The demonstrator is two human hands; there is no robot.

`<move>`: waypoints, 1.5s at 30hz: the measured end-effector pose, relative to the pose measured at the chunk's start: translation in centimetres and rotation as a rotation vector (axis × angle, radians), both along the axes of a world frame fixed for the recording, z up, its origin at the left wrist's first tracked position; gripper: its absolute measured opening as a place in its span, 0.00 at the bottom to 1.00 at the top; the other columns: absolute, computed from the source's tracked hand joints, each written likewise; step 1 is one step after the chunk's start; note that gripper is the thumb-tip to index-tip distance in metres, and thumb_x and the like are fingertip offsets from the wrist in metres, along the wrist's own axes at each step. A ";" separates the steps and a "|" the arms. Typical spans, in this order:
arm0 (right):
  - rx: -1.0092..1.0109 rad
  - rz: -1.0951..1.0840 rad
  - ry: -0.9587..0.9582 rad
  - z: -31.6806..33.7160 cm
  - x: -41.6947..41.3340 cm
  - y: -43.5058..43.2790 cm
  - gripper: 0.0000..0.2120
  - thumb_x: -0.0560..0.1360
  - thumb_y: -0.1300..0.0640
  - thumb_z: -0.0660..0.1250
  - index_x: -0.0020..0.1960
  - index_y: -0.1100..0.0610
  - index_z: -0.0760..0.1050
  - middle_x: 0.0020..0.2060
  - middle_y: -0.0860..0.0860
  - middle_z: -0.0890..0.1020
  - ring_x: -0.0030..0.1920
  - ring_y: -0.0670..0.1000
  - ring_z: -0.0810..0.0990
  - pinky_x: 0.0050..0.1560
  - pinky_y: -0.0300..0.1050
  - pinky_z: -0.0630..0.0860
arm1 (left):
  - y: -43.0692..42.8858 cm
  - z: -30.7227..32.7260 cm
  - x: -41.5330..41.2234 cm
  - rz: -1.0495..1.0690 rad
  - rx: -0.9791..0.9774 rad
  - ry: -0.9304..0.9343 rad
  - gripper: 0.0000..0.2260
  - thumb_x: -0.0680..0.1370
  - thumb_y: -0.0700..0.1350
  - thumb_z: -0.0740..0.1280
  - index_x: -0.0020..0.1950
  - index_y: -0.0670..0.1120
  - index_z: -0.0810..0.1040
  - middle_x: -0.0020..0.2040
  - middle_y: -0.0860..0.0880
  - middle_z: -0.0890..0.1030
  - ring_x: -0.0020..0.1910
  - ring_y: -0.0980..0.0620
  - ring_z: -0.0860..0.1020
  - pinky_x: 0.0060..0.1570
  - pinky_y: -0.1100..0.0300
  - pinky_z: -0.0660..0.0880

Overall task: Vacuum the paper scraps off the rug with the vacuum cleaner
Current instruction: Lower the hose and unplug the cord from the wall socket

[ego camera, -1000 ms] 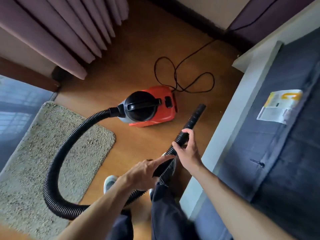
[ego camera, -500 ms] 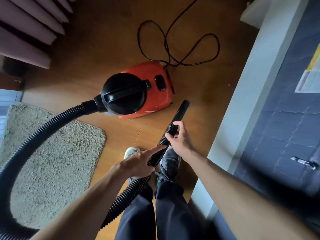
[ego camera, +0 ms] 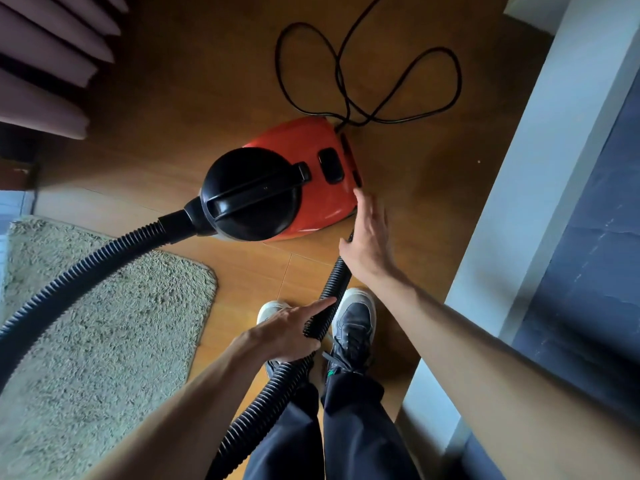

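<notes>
Red-and-black vacuum cleaner [ego camera: 294, 188], ribbed hose [ego camera: 104, 268]

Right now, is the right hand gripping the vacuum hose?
No. The right hand is open, fingers spread, reaching toward the red vacuum cleaner, while only the left hand holds the hose.

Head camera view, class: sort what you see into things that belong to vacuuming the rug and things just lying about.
Belongs to the job:
- red vacuum cleaner
- ribbed hose, held in the left hand
- right hand, open, reaching toward the cleaner
- power cord
- rug

Just lying about:
- curtain
- dark cushion
- shoes
</notes>
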State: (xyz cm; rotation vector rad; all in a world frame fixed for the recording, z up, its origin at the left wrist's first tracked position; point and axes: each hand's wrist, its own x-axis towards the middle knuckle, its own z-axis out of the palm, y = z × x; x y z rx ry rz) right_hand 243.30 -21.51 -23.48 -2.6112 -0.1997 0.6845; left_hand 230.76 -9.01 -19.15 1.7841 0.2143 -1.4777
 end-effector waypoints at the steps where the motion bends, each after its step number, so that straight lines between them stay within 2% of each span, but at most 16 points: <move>1: 0.002 0.041 -0.049 0.3 0.8 0.7 0.43 0.64 0.70 0.73 0.75 0.58 0.60 0.70 0.58 0.68 0.67 0.58 0.69 0.66 0.52 0.70 | -0.1 0.1 0.1 -0.002 -0.005 0.008 0.36 0.79 0.43 0.64 0.78 0.66 0.51 0.63 0.41 0.79 0.39 0.48 0.79 0.38 0.58 0.75; 4: -0.001 0.204 -0.049 1.1 2.5 2.4 0.47 0.65 0.71 0.71 0.78 0.59 0.54 0.77 0.57 0.58 0.75 0.58 0.60 0.72 0.55 0.66 | -0.2 0.3 0.5 0.001 -0.022 0.012 0.35 0.79 0.42 0.64 0.79 0.65 0.51 0.64 0.42 0.78 0.49 0.41 0.80 0.38 0.66 0.70; 6: -0.069 0.327 0.003 1.2 3.0 2.9 0.46 0.67 0.69 0.70 0.79 0.59 0.51 0.79 0.54 0.53 0.78 0.56 0.53 0.75 0.57 0.59 | -0.3 0.5 0.8 0.005 -0.023 0.015 0.35 0.80 0.42 0.64 0.79 0.64 0.51 0.62 0.40 0.79 0.54 0.40 0.79 0.39 0.65 0.72; 8: -0.122 0.368 0.055 1.2 3.4 3.0 0.46 0.68 0.67 0.69 0.79 0.58 0.49 0.80 0.53 0.49 0.79 0.54 0.51 0.76 0.59 0.56 | -0.5 0.6 1.0 0.022 -0.032 0.024 0.35 0.80 0.41 0.64 0.79 0.64 0.51 0.53 0.44 0.80 0.47 0.44 0.79 0.33 0.68 0.70; 11: -0.202 0.427 0.076 1.0 3.8 3.2 0.48 0.68 0.63 0.70 0.80 0.58 0.46 0.80 0.52 0.47 0.79 0.53 0.51 0.75 0.63 0.55 | -0.7 0.5 1.1 0.040 -0.054 0.033 0.35 0.80 0.41 0.64 0.79 0.63 0.51 0.40 0.56 0.71 0.34 0.60 0.71 0.29 0.73 0.67; 15: -0.141 0.441 0.207 1.3 4.1 3.1 0.49 0.69 0.62 0.69 0.80 0.56 0.41 0.80 0.51 0.41 0.79 0.54 0.44 0.74 0.66 0.48 | -0.6 0.5 0.9 0.033 -0.048 0.017 0.35 0.79 0.41 0.64 0.79 0.65 0.50 0.47 0.51 0.72 0.37 0.57 0.72 0.32 0.71 0.67; 18: 0.116 0.230 0.219 1.5 3.9 1.3 0.42 0.70 0.65 0.68 0.79 0.56 0.51 0.78 0.54 0.55 0.76 0.58 0.56 0.75 0.62 0.56 | -0.8 0.5 0.6 0.035 -0.050 0.019 0.36 0.79 0.42 0.64 0.78 0.66 0.50 0.53 0.48 0.76 0.37 0.57 0.73 0.33 0.70 0.69; 20: 0.100 0.031 0.185 1.2 2.6 -0.2 0.37 0.71 0.64 0.67 0.77 0.56 0.58 0.74 0.56 0.64 0.71 0.58 0.63 0.72 0.54 0.62 | -0.9 0.5 0.5 0.040 -0.047 -0.013 0.36 0.79 0.42 0.64 0.79 0.65 0.50 0.58 0.45 0.78 0.36 0.57 0.73 0.32 0.71 0.68; 22: 0.044 -0.118 0.293 1.0 0.6 -1.7 0.36 0.73 0.61 0.67 0.77 0.51 0.58 0.70 0.58 0.66 0.68 0.58 0.66 0.68 0.50 0.66 | -1.2 0.6 0.4 0.034 -0.041 -0.062 0.36 0.79 0.42 0.64 0.80 0.62 0.50 0.62 0.42 0.79 0.37 0.54 0.73 0.32 0.73 0.68; 24: -0.004 -0.170 0.438 0.8 -1.9 -3.3 0.34 0.75 0.56 0.67 0.77 0.45 0.56 0.64 0.57 0.66 0.63 0.57 0.69 0.62 0.49 0.71 | -1.7 0.5 -0.2 0.045 -0.040 -0.120 0.36 0.79 0.42 0.66 0.80 0.60 0.50 0.70 0.43 0.75 0.44 0.49 0.79 0.43 0.71 0.71; 27: -0.004 -0.275 0.649 0.1 -4.4 -4.7 0.34 0.75 0.50 0.68 0.75 0.38 0.55 0.60 0.55 0.67 0.55 0.58 0.76 0.52 0.48 0.76 | -2.0 0.3 -1.2 0.075 -0.047 -0.187 0.37 0.79 0.44 0.68 0.80 0.61 0.50 0.76 0.46 0.67 0.48 0.51 0.81 0.59 0.56 0.76; 33: 0.139 -0.378 0.786 -0.3 -5.8 -5.0 0.34 0.73 0.58 0.71 0.73 0.42 0.59 0.57 0.51 0.76 0.53 0.52 0.79 0.48 0.44 0.76 | -1.9 0.1 -3.3 0.085 -0.035 -0.214 0.40 0.76 0.45 0.72 0.80 0.58 0.52 0.74 0.48 0.71 0.68 0.47 0.73 0.66 0.54 0.70; 37: 0.180 -0.410 0.740 -0.6 -6.5 -5.2 0.33 0.73 0.62 0.72 0.71 0.43 0.62 0.56 0.49 0.73 0.53 0.50 0.75 0.47 0.40 0.72 | -1.9 -0.5 -5.6 0.076 0.002 -0.208 0.41 0.71 0.46 0.68 0.80 0.60 0.52 0.68 0.46 0.74 0.60 0.47 0.76 0.55 0.51 0.77; 40: 0.215 -0.483 0.686 -1.0 -7.8 -5.1 0.31 0.71 0.62 0.73 0.66 0.43 0.64 0.53 0.52 0.76 0.48 0.51 0.77 0.39 0.36 0.73 | -1.6 -1.8 -7.1 -0.081 0.135 -0.267 0.41 0.73 0.44 0.65 0.79 0.64 0.48 0.62 0.46 0.74 0.50 0.48 0.77 0.38 0.58 0.74; 43: 0.231 -0.596 0.622 -2.1 -9.8 -5.1 0.30 0.69 0.62 0.74 0.60 0.42 0.62 0.48 0.54 0.78 0.42 0.54 0.79 0.45 0.50 0.81 | -1.4 -2.7 -8.0 -0.193 0.285 -0.345 0.42 0.78 0.37 0.63 0.77 0.67 0.41 0.61 0.48 0.71 0.40 0.52 0.75 0.29 0.62 0.69; 45: 0.221 -0.653 0.609 -2.8 -10.8 -4.9 0.31 0.69 0.62 0.75 0.59 0.41 0.60 0.48 0.53 0.78 0.43 0.54 0.80 0.48 0.52 0.81 | -1.2 -3.4 -8.6 -0.232 0.346 -0.375 0.43 0.80 0.34 0.61 0.75 0.66 0.35 0.58 0.48 0.71 0.37 0.55 0.72 0.26 0.66 0.63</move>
